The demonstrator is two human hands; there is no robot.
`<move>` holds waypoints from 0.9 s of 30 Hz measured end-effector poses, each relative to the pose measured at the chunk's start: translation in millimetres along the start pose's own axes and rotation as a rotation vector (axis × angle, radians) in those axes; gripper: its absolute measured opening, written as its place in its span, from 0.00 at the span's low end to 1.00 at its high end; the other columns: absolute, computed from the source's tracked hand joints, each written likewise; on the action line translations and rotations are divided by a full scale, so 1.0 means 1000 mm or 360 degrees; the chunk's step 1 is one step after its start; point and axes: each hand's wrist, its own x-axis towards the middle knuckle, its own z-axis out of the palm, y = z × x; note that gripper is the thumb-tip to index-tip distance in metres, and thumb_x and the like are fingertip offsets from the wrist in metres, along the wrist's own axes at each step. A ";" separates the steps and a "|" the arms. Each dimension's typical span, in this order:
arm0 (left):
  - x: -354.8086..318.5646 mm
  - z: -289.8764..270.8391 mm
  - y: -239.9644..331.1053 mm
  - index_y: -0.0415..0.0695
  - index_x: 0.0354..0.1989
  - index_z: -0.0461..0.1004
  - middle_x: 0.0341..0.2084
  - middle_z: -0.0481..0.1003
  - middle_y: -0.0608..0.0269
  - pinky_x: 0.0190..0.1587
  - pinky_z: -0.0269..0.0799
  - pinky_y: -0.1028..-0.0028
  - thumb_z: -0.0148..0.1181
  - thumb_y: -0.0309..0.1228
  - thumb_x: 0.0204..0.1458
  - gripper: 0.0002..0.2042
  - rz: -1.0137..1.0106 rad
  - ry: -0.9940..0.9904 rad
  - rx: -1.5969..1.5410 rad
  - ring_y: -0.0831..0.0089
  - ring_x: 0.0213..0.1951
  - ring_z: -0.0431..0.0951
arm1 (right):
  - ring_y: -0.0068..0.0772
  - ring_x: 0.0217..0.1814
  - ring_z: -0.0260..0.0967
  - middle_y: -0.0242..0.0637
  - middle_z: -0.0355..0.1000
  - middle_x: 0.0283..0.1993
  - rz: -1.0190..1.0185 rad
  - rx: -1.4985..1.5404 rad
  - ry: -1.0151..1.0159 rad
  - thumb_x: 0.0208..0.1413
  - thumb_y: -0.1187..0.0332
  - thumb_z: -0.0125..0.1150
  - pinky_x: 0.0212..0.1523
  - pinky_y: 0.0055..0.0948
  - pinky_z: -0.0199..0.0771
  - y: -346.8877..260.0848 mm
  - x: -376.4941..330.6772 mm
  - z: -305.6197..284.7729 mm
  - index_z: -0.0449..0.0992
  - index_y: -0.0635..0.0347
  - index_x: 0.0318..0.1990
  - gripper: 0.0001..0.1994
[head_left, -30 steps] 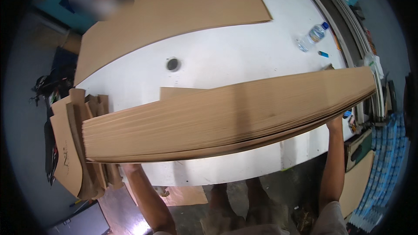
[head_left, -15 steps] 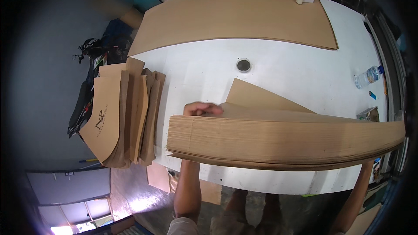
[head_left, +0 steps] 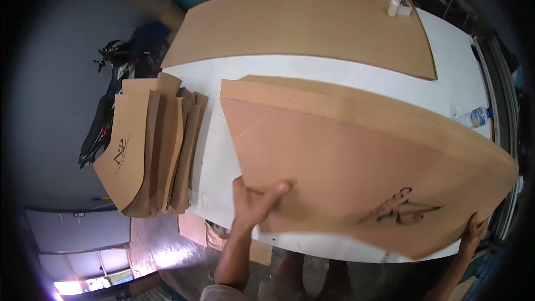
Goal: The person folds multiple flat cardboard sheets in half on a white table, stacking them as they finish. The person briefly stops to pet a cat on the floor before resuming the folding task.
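Note:
A thick stack of flat brown kraft paper bags point(head_left: 334, 150) is held tilted over the white table, its printed face toward me. A black printed mark shows near its lower right part. My left hand point(head_left: 257, 203) grips the lower left edge, thumb lying on the front face and fingers behind, mostly hidden. At the right end, my right hand point(head_left: 472, 233) holds the lower corner, with its fingertips on the printed face. The far side of the stack is hidden from me.
Bundles of similar brown bags point(head_left: 131, 150) hang over the table's left edge. A large brown sheet stack point(head_left: 301, 22) covers the far side of the white table point(head_left: 214, 173). On it stands a small white bottle point(head_left: 393, 7) by a box. A water bottle point(head_left: 475, 117) lies at right.
The stack has turned from showing its layered edge to showing its printed face. My left hand has come from behind the stack to its lower left edge. The round dark pot is now covered.

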 end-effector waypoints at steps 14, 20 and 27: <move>-0.092 -0.056 -0.187 0.31 0.72 0.60 0.65 0.72 0.47 0.68 0.69 0.60 0.72 0.43 0.59 0.40 -0.1210 -0.0300 -0.0090 0.57 0.66 0.72 | 0.38 0.64 0.72 0.46 0.73 0.63 0.0806 -0.0112 -0.0849 0.64 0.61 0.67 0.66 0.37 0.69 0.094 -0.039 0.111 0.64 0.71 0.70 0.32; -0.089 -0.041 -0.201 0.30 0.70 0.63 0.62 0.74 0.46 0.66 0.70 0.61 0.72 0.42 0.58 0.39 -0.0965 -0.0291 -0.0101 0.57 0.64 0.75 | 0.40 0.70 0.66 0.46 0.69 0.68 0.0757 -0.0376 -0.1069 0.64 0.60 0.66 0.71 0.39 0.63 0.116 -0.024 0.096 0.60 0.70 0.72 0.35; -0.023 -0.024 -0.197 0.28 0.60 0.69 0.51 0.80 0.38 0.59 0.77 0.62 0.75 0.44 0.52 0.36 -0.0929 -0.0294 0.0438 0.54 0.55 0.82 | 0.42 0.71 0.67 0.42 0.70 0.68 0.0766 -0.0173 -0.0914 0.64 0.57 0.67 0.71 0.40 0.65 0.109 0.004 0.105 0.64 0.69 0.71 0.34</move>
